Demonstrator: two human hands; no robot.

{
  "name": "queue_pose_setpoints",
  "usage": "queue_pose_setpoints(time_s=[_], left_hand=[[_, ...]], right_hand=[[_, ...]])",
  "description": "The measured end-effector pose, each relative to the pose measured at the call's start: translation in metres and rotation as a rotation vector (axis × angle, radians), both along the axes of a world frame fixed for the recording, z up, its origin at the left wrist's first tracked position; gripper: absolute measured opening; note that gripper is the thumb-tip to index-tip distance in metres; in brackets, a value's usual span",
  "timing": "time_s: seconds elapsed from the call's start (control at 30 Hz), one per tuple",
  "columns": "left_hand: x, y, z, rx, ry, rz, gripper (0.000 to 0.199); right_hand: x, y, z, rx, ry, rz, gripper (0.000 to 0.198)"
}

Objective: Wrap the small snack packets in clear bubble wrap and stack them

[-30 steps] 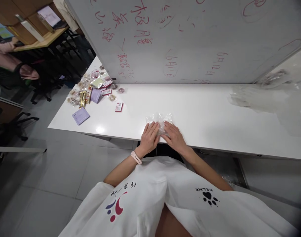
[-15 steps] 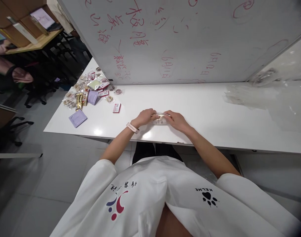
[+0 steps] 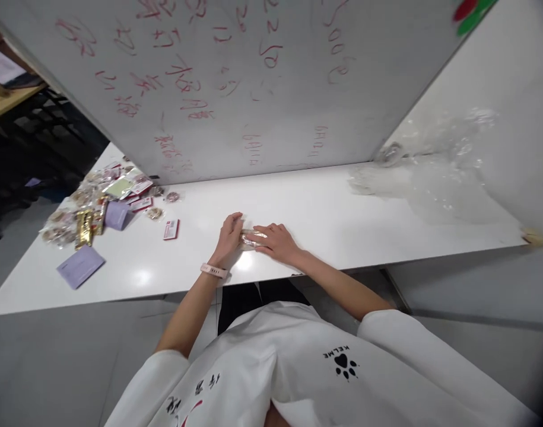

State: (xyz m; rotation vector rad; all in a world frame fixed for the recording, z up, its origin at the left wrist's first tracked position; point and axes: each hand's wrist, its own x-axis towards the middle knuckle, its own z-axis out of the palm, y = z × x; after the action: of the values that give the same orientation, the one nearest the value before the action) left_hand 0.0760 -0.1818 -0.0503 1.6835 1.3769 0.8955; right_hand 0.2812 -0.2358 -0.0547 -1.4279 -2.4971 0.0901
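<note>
A small clear plastic packet (image 3: 252,238) with something pale and shiny inside lies on the white table in front of me. My left hand (image 3: 229,237) holds its left end, fingers curved together and the thumb side against the plastic. Across the packet's right part rests my right hand (image 3: 278,243), its fingers stretched out and pressing on the top. What exactly is in the packet is too small and glossy to make out. The fingers hide part of it.
Left on the table (image 3: 307,201) is a pile of small wrapped packets (image 3: 70,216), with a purple sachet (image 3: 81,267), a gold sachet (image 3: 84,228) and a red-and-white box (image 3: 171,229). Clear plastic bags (image 3: 440,184) lie right. A whiteboard (image 3: 271,112) stands behind.
My view has swung to the right. Both hands held the packet's ends by pinching; now the right hand lies flatter over it while the left stays at its left end.
</note>
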Motion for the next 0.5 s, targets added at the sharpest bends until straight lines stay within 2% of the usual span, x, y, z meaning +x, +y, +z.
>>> queue_pose_setpoints(time_s=[0.1, 0.27, 0.37, 0.5], left_hand=[[0.000, -0.019, -0.003, 0.025, 0.056, -0.070, 0.043], [-0.001, -0.074, -0.014, 0.247, 0.324, -0.179, 0.043], [0.004, -0.099, -0.020, 0.351, 0.446, -0.182, 0.045], [0.008, -0.109, -0.023, 0.451, 0.540, -0.169, 0.050]], right_hand=[[0.028, -0.019, -0.002, 0.085, -0.006, -0.167, 0.042], [0.102, -0.045, -0.010, 0.184, -0.064, -0.495, 0.046], [0.130, -0.044, -0.009, 0.151, -0.165, -0.552, 0.051], [0.136, -0.029, 0.004, -0.015, -0.306, -0.519, 0.054]])
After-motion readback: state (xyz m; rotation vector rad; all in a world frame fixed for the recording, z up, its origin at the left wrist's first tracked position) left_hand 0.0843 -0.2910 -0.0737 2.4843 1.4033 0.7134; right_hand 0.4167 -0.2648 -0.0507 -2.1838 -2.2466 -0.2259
